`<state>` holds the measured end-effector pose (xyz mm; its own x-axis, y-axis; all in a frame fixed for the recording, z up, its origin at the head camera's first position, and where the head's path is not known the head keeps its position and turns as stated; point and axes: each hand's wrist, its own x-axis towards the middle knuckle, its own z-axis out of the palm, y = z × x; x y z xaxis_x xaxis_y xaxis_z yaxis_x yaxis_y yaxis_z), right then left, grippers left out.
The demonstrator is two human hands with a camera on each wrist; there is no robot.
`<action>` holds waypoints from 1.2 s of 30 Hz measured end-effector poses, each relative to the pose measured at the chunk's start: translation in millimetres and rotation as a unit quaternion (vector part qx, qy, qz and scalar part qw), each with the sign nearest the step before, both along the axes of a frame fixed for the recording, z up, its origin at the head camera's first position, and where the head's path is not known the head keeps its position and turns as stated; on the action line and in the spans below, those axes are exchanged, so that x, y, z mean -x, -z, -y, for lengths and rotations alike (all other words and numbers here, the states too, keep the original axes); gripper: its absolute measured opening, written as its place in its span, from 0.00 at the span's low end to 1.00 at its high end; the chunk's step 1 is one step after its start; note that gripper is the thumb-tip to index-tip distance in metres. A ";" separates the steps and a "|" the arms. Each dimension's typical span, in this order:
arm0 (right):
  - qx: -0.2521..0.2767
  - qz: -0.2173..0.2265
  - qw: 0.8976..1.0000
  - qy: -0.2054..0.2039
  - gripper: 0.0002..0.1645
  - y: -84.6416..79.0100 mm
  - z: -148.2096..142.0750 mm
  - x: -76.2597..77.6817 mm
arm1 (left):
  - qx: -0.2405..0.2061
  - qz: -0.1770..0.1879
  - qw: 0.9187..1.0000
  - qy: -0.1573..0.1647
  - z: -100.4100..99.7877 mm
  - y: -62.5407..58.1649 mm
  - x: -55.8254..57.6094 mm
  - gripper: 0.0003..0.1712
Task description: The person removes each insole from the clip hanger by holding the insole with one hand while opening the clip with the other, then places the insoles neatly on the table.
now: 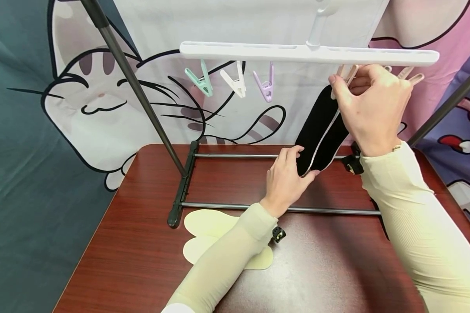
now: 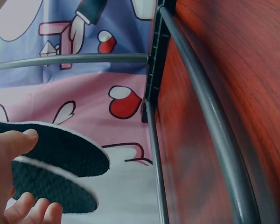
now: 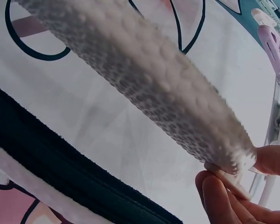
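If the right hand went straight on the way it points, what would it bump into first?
Probably the white bar: in the head view it lies just past the fingers of the right hand, though depth is hard to judge there.

A reddish-brown table filled the lower part of the frame. On it, a dark metal rack stood around the centre; two pale yellow insoles lay below centre.
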<state>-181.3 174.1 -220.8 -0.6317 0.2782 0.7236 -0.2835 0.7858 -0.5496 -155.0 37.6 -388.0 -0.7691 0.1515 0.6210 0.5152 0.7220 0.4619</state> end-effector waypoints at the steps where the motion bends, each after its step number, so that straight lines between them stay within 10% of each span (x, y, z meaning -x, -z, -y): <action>1: 0.001 -0.001 1.000 -0.002 0.20 0.1 -0.2 -0.3 | 0.002 -0.001 1.000 -0.003 -0.8 0.3 0.0 0.37; 36: -0.028 -0.093 0.995 -0.024 0.21 4.9 -1.4 0.4 | -0.015 -0.029 0.999 -0.002 2.3 5.7 1.6 0.20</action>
